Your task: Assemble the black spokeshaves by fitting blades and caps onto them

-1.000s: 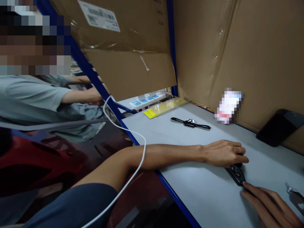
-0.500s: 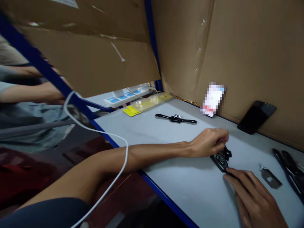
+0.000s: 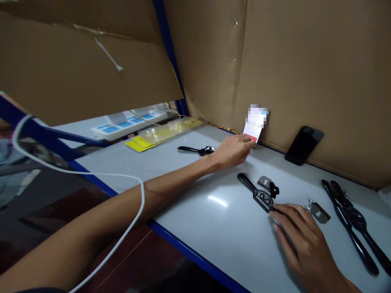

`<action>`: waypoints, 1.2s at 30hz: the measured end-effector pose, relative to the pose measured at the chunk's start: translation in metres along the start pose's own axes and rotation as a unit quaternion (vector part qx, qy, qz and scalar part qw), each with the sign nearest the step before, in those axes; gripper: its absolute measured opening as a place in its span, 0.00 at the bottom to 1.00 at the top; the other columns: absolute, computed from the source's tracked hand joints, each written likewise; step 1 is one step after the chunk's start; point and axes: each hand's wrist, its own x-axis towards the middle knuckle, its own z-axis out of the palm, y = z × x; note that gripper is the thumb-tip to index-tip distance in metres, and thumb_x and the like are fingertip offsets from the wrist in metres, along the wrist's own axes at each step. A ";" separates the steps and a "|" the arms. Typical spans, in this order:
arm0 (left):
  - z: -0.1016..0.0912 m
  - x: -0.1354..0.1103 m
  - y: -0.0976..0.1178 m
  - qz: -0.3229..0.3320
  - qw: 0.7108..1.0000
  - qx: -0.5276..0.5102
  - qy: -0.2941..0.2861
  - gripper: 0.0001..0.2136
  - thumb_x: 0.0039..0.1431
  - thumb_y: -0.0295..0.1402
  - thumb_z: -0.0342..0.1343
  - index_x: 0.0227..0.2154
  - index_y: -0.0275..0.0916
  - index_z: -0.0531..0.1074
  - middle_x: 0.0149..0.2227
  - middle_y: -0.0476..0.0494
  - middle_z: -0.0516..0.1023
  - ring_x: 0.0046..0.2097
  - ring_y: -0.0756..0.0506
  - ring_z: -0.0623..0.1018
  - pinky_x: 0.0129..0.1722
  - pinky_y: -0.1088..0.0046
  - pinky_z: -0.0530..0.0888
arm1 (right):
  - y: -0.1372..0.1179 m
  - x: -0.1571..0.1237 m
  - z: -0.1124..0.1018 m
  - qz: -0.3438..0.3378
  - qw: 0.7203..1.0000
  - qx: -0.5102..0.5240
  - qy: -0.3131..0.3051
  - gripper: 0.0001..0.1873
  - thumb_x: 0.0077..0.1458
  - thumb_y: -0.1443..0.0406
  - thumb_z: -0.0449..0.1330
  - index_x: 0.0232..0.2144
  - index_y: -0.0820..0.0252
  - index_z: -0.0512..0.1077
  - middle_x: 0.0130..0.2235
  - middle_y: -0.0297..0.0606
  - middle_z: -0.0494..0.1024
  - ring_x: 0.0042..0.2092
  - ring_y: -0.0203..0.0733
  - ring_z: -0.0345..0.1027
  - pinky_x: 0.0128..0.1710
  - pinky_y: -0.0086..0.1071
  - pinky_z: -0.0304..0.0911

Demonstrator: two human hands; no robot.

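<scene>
My left hand (image 3: pixel 234 149) reaches far across the grey table (image 3: pixel 214 228). Its fingers are stretched out over the right handle of an assembled black spokeshave (image 3: pixel 195 149), and the fingertips come close to a small card (image 3: pixel 255 122). My right hand (image 3: pixel 297 240) lies flat, fingers spread, on the near handle of a bare black spokeshave body (image 3: pixel 256 194). Beside that body lie a small metal plate (image 3: pixel 264 181) and a black screw (image 3: pixel 274 190). A metal blade (image 3: pixel 319 212) sits just right of my right hand.
Two more black spokeshave bodies (image 3: pixel 351 221) lie at the right. A dark phone (image 3: pixel 304 144) leans on the cardboard wall (image 3: pixel 305 61). A yellow packet (image 3: pixel 165 132) and a power strip (image 3: pixel 128 122) sit at the back left. A white cable (image 3: pixel 91 176) crosses my left arm.
My left hand has left the near spokeshave body and moved to the far assembled one. The small plate and screw now lie loose on the table. The view has swung right.
</scene>
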 end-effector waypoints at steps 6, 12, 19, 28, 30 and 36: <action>-0.035 -0.002 -0.064 -0.187 0.965 0.125 -0.133 0.08 0.54 0.27 0.60 0.36 0.31 0.79 0.40 0.26 0.81 0.46 0.30 0.80 0.45 0.56 0.74 | 0.007 0.023 0.009 0.047 0.988 -0.022 -0.143 0.32 0.71 0.53 0.48 0.71 0.57 0.52 0.73 0.46 0.50 0.73 0.57 0.43 0.66 0.62 0.55; -0.045 -0.008 -0.087 -0.197 0.928 0.123 -0.290 0.13 0.57 0.32 0.56 0.43 0.34 0.78 0.42 0.31 0.80 0.29 0.44 0.80 0.30 0.71 0.74 | 0.013 0.022 0.011 0.107 0.968 -0.001 -0.227 0.31 0.72 0.52 0.42 0.71 0.58 0.53 0.72 0.38 0.51 0.73 0.47 0.44 0.70 0.50 0.49; -0.038 -0.009 -0.066 -0.090 0.944 0.120 -0.294 0.13 0.60 0.35 0.56 0.46 0.39 0.76 0.46 0.37 0.78 0.40 0.41 0.78 0.36 0.71 0.70 | 0.054 -0.031 0.015 0.103 0.968 -0.175 -0.145 0.29 0.68 0.65 0.41 0.69 0.62 0.59 0.69 0.48 0.59 0.67 0.56 0.60 0.63 0.59 0.60; -0.009 -0.022 0.017 0.089 0.974 0.017 -0.210 0.14 0.67 0.36 0.56 0.53 0.39 0.71 0.51 0.39 0.73 0.45 0.44 0.75 0.43 0.69 0.69 | 0.100 -0.073 -0.001 0.101 0.949 -0.290 -0.078 0.29 0.64 0.66 0.42 0.62 0.65 0.68 0.60 0.59 0.73 0.59 0.65 0.70 0.52 0.64 0.66; -0.002 -0.027 0.032 0.113 0.974 -0.001 -0.196 0.16 0.68 0.38 0.57 0.54 0.37 0.69 0.51 0.38 0.72 0.43 0.44 0.76 0.41 0.70 0.69 | 0.088 -0.056 -0.005 0.072 0.955 -0.285 -0.046 0.28 0.66 0.62 0.42 0.61 0.69 0.68 0.60 0.60 0.73 0.62 0.68 0.65 0.57 0.67 0.61; 0.002 -0.033 0.041 0.164 0.974 -0.015 -0.156 0.12 0.71 0.34 0.53 0.53 0.36 0.67 0.51 0.41 0.73 0.42 0.49 0.76 0.40 0.73 0.70 | 0.024 -0.012 -0.002 0.004 0.982 -0.186 -0.019 0.23 0.72 0.59 0.45 0.58 0.65 0.70 0.55 0.48 0.79 0.55 0.50 0.73 0.51 0.45 0.72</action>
